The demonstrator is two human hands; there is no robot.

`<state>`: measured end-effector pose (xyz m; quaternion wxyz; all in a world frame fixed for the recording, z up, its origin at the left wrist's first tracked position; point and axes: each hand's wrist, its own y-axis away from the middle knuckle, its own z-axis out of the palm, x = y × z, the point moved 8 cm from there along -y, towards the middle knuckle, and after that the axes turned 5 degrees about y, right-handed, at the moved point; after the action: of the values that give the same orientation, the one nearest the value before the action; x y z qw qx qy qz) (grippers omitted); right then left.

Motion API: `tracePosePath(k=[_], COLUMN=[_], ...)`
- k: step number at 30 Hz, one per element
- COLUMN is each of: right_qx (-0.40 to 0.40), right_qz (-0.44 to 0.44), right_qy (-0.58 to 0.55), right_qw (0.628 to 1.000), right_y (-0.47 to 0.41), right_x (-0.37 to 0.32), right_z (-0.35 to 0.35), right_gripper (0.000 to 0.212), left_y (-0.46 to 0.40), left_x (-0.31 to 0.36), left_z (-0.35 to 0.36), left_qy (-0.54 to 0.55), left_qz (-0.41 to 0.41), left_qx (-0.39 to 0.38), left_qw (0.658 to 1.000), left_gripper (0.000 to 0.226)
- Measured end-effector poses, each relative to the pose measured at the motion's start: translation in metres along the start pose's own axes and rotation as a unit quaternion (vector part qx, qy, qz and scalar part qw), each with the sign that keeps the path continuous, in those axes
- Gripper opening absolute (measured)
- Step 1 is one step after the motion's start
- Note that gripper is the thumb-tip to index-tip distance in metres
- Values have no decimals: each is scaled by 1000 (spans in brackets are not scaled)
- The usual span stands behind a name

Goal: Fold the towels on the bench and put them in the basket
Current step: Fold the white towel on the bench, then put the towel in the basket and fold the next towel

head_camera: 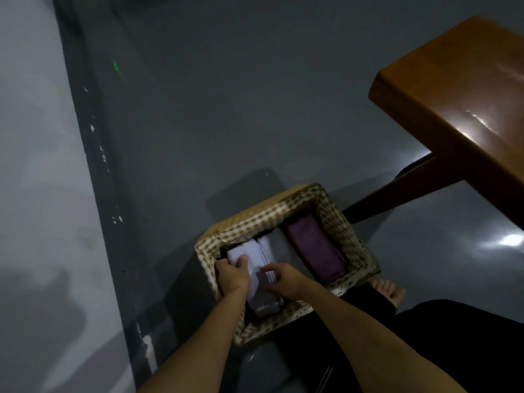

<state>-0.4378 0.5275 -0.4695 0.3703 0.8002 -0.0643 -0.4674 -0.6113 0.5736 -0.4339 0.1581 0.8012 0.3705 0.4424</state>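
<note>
A wicker basket with a checked cloth lining stands on the grey floor below me. Inside it, on the left, lies a folded white towel. My left hand grips the towel's left edge, thumb on top. On the towel's right side my right hand holds it with curled fingers. A folded purple towel lies along the basket's right side. Between the two towels sits a dark folded cloth. The wooden bench stands at the upper right, and the part of its top in view is bare.
A bench leg slants down behind the basket. My bare foot rests on the floor right of the basket, with my dark-clothed leg below it. A pale wall with a dark skirting strip runs along the left.
</note>
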Motion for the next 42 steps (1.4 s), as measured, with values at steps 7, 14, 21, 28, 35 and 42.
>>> tracePosePath(k=[7, 14, 21, 28, 35, 42], right_qx=[21, 129, 280, 458, 569, 644], right_qz=[17, -16, -1, 44, 126, 219], right_qy=[-24, 85, 195, 240, 216, 119], right_qw=[999, 988, 940, 855, 783, 723], right_y=[57, 156, 304, 483, 642, 763], right_x=[-29, -76, -93, -72, 7, 118], right_z=[-46, -126, -209, -274, -283, -251], right_gripper=[43, 31, 25, 16, 18, 16], left_y=[42, 121, 281, 459, 629, 762], left_x=[48, 142, 246, 302, 286, 214], left_z=[-13, -10, 26, 75, 141, 224], left_qy=[14, 52, 94, 87, -2, -118], left_qz=[125, 277, 383, 437, 480, 505], left_qx=[-41, -136, -302, -451, -575, -647], left_qw=[991, 950, 868, 773, 663, 559], left_gripper=[37, 12, 20, 26, 21, 18])
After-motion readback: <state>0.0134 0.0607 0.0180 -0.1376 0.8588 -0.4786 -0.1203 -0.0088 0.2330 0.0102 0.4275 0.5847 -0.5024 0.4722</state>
